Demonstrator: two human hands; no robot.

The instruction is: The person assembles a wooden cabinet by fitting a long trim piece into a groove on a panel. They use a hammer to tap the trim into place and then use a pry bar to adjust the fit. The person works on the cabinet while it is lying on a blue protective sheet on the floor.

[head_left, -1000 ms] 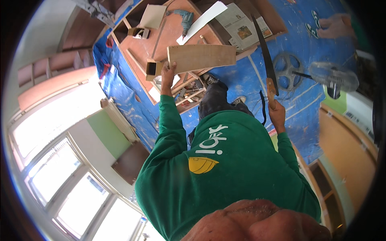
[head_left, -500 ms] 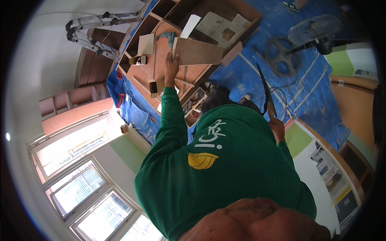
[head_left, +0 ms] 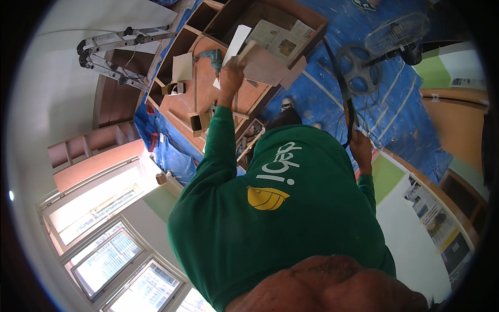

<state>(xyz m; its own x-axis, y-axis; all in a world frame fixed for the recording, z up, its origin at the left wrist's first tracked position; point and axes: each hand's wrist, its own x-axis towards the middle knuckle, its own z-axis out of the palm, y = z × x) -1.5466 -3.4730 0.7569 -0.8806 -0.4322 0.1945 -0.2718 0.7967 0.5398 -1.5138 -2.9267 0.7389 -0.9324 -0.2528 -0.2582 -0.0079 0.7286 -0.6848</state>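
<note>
Left hand [head_left: 231, 70] closed around the near edge of a small wooden panel [head_left: 267, 65], now lifted farther over the cabinet carcass [head_left: 208, 99] than a second ago. Right hand [head_left: 359, 148] grips a long dark strip [head_left: 343, 88] (fan [head_left: 403, 34] beyond), position unchanged.

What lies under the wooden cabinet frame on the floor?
A blue tarp spreads out from beneath the wooden cabinet frame, streaked with pale marks. The floor below it is hidden, covered by tarp and frame.

View swings w/ head: ladder [head_left: 122, 49] and fan [head_left: 397, 34] now in sight. Left hand [head_left: 231, 70] holds board [head_left: 265, 65] tilted, no longer level, nearer the newspaper [head_left: 278, 39]. Right hand [head_left: 359, 148] w/ black strap [head_left: 345, 99] sits lower.
</note>
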